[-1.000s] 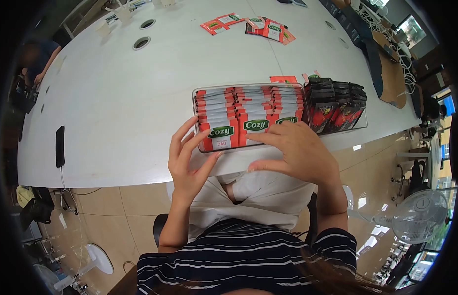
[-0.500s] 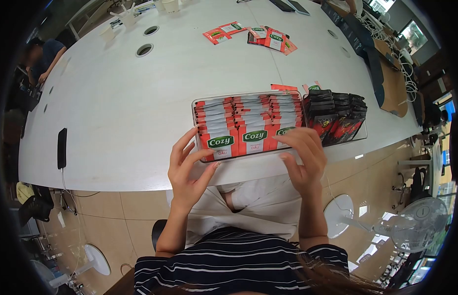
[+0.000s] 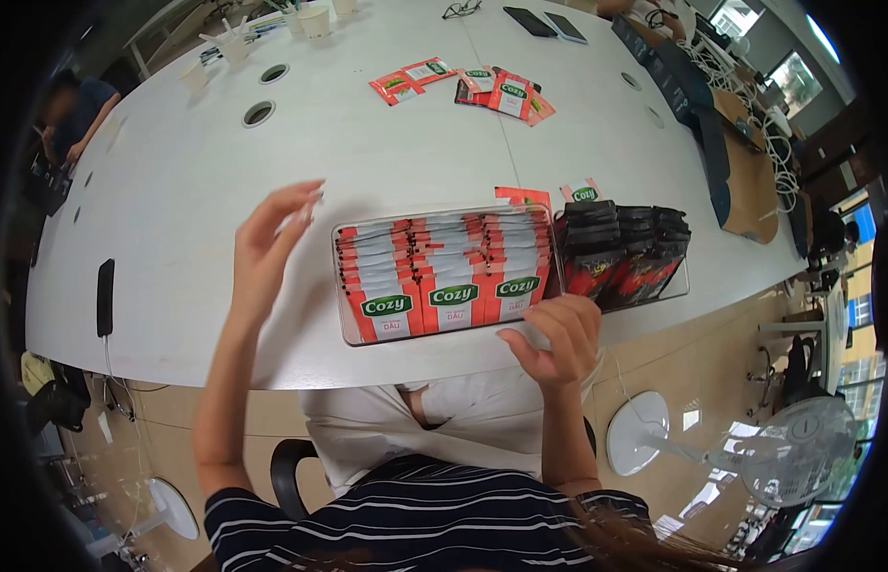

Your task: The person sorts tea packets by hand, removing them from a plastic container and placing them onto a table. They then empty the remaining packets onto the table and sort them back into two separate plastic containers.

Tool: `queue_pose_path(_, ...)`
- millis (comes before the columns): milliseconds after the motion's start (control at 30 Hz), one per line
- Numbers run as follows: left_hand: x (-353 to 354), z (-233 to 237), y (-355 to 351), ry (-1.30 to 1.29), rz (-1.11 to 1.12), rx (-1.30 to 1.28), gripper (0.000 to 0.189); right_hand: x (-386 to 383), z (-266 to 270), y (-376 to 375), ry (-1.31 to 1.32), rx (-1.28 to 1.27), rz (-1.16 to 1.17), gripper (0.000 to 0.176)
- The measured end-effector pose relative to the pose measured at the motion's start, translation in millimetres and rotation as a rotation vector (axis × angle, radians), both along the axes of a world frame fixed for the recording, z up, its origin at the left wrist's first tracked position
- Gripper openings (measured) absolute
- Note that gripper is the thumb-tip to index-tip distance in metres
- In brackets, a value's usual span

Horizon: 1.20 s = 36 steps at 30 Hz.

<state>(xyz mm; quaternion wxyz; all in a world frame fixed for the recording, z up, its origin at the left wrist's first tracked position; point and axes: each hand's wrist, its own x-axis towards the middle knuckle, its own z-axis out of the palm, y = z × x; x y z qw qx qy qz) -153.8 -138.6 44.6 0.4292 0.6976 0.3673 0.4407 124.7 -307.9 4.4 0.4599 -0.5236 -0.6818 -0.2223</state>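
A clear tray [image 3: 347, 329] on the white table [image 3: 177, 219] holds three rows of red-and-white Cozy tea sachets [image 3: 444, 272]. To its right stand dark sachets [image 3: 620, 253] in the same tray. My left hand [image 3: 268, 238] is raised over the table left of the tray, fingers apart and empty. My right hand [image 3: 558, 338] rests at the tray's near right corner, fingers curled against its edge, holding nothing that I can see.
Loose Cozy sachets [image 3: 463, 86] lie at the far middle of the table. A black phone [image 3: 104, 296] lies at the left edge. Paper cups [image 3: 315, 19], glasses and phones sit at the far end. A person [image 3: 67, 114] sits at far left. A fan [image 3: 797, 448] stands on the floor.
My left hand has lifted off the tray's near left corner and moved up and left over the table. My right hand has slid from the front sachets to the tray's near right corner.
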Motion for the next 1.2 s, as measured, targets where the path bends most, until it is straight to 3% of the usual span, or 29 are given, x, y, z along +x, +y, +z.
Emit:
queue_pose_path(133, 31, 4, 75, 0.204, -0.189, 0.050, 0.025, -3, -3, 0, -0.026, 0.015, -0.005, 0.035)
queue_pose_path(267, 101, -9, 138, 0.450, -0.262, 0.302, 0.029, 1, -4, 0, -0.084, 0.013, -0.021, 0.033)
queue_pose_path(333, 142, -37, 175, 0.566, -0.276, 0.578, 0.036, -1, -5, 1, -0.104, 0.007, -0.033, 0.033)
queue_pose_path(467, 210, -54, 215, 0.683, -0.329, 0.800, 0.043, 2, -5, -1, -0.130, -0.024, -0.026, 0.031)
queue_pose_path(533, 234, -56, 222, 0.706, -0.282, 0.946, 0.041, 0, -4, -2, -0.116, -0.036, -0.027, 0.030)
queue_pose_path(733, 251, -44, 221, 1.041, -0.160, 1.007, 0.030, 0, -5, -3, -0.112, -0.062, -0.036, 0.032)
queue_pose_path(833, 245, -43, 238, 0.964, -0.141, 1.236, 0.031, 0, -6, -3, -0.103, -0.072, -0.031, 0.028)
queue_pose_path(933, 245, -24, 235, 0.947, 0.024, 1.018, 0.030, 0, -4, -4, -0.094, -0.085, -0.027, 0.024)
queue_pose_path(1067, 259, -12, 219, 0.755, -0.081, 1.294, 0.045, 0, -3, -3, -0.076, -0.079, -0.012, 0.018)
queue_pose_path(1167, 281, -30, 215, 0.950, -0.267, 1.665, 0.054, -1, -3, -3, -0.067, -0.086, -0.010, 0.014)
queue_pose_path(1200, 285, -31, 211, 1.027, -0.278, 1.651, 0.048, -1, -2, -3, -0.065, -0.089, -0.011, 0.013)
